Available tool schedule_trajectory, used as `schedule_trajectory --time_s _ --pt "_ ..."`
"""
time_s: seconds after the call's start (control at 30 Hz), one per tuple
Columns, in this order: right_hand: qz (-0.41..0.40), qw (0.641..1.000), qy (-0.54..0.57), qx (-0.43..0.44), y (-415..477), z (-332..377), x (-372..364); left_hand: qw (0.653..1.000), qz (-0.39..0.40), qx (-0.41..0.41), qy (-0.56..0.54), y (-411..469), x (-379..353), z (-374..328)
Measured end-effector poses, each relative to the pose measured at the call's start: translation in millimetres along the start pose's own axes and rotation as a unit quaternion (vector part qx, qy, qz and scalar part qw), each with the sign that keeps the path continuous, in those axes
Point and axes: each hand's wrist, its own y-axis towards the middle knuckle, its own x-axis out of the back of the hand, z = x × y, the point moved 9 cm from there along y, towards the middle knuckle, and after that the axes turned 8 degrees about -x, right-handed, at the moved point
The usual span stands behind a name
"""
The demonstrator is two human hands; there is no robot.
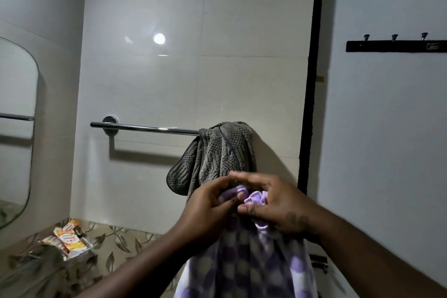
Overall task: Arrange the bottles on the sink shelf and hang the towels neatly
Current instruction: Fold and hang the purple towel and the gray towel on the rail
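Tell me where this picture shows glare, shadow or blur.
Head view: round lamp glare on the wall tile; the towel rail casts a hard shadow below; the left hand, right hand and purple checked towel are slightly blurred.

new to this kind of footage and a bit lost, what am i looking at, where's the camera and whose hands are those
There is no machine here. The single picture comes from a camera worn on a person's head, looking forward and down, so the two arms reaching in are that person's own. The left hand and right hand both have a grip on the bunched top of a purple checked towel, which hangs down below them. Behind it, a grey towel is draped over the right end of a metal rail on the tiled wall. At the left are a mirror and, on a leaf-patterned ledge, a tray of packets. A rack of hooks is on the right.
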Motion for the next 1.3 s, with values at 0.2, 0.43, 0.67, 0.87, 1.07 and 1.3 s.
schedule_trajectory --time_s 0.2,0.43,0.67,0.87,1.07,1.3 --pt "-0.138 0.986 -0.091 -0.025 -2 -12 31 0.994 0.049 0.012 0.095 -7 7 6" --pt "0.02 1.0 -0.013 0.003 2 -1 -10 0.987 0.079 -0.042 0.137 -2 -4 -17" --pt "-0.137 0.989 0.033 -0.043 0 -27 35 0.949 0.107 0.011 0.298 -14 28 0" --pt "-0.211 0.969 0.075 -0.106 -1 -62 66 0.962 0.108 0.04 0.248 -29 56 9" --pt "-0.257 0.952 0.071 -0.15 -2 -80 81 0.953 0.189 0.113 0.208 -44 65 16" --pt "-0.241 0.957 0.007 -0.161 4 -81 73 0.954 0.144 0.241 -0.103 -65 52 11"
